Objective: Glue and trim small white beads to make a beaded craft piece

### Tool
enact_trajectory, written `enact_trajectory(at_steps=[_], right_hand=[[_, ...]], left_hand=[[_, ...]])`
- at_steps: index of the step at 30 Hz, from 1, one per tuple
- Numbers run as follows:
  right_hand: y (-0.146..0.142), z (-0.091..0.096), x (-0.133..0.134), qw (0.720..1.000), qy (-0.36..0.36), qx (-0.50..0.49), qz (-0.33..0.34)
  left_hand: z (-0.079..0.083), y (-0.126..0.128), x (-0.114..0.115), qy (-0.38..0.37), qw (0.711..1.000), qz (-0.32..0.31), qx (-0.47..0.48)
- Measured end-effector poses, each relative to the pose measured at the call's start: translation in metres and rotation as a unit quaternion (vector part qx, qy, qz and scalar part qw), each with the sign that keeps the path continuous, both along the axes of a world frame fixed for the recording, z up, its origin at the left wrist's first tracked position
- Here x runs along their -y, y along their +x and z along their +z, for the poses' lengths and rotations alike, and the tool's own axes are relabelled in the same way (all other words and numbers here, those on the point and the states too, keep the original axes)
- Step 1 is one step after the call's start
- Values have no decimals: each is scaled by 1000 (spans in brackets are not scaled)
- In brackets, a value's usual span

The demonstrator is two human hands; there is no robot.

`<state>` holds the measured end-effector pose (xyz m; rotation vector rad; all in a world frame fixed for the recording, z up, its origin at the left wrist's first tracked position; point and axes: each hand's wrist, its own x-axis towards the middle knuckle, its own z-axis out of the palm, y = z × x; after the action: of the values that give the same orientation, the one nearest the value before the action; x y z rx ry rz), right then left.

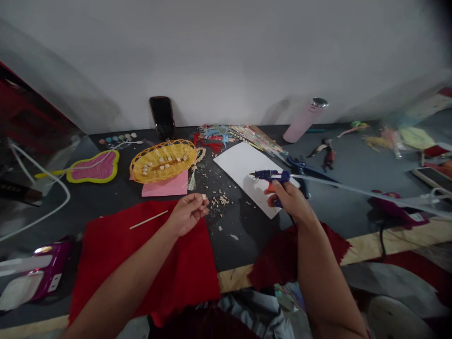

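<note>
My right hand point(291, 197) is wrapped around a blue hot glue gun point(273, 176) with an orange trigger, held above a sheet of white paper point(243, 169). A long clear glue stick point(339, 188) runs out of its back. The fingers of my left hand point(187, 212) pinch a small pale piece point(204, 197), too small to name for certain. Just right of that hand lies a scatter of small pale pieces point(221, 200) on the dark table. Below it a red cloth point(141, 254) is spread, with a thin stick point(149, 219) on top.
A yellow wicker basket point(134, 165) with small pieces inside stands at the back left, near a phone point(163, 117) leaning on the wall. A pink bottle point(303, 122), pliers point(302, 167) and several thin sticks point(254, 136) lie or stand behind the paper. Purple power strips point(52, 268) sit at both sides.
</note>
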<state>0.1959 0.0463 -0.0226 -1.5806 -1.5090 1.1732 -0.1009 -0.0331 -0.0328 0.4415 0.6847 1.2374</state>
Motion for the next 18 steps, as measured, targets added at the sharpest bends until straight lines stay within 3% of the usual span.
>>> enact_trajectory(at_steps=[9, 12, 14, 18], right_hand=[[-8, 21, -13, 996, -79, -43, -18], [-5, 23, -27, 988, -79, 133, 18], [-2, 24, -36, 952, -59, 299, 40], [-1, 27, -42, 903, -24, 426, 45]], left_hand=[[-3, -2, 0, 1, 1000, -3, -7], [-3, -2, 1, 6, 1000, -2, -7], [-2, -2, 1, 9, 1000, -4, -3], [-1, -2, 2, 10, 1000, -5, -1]])
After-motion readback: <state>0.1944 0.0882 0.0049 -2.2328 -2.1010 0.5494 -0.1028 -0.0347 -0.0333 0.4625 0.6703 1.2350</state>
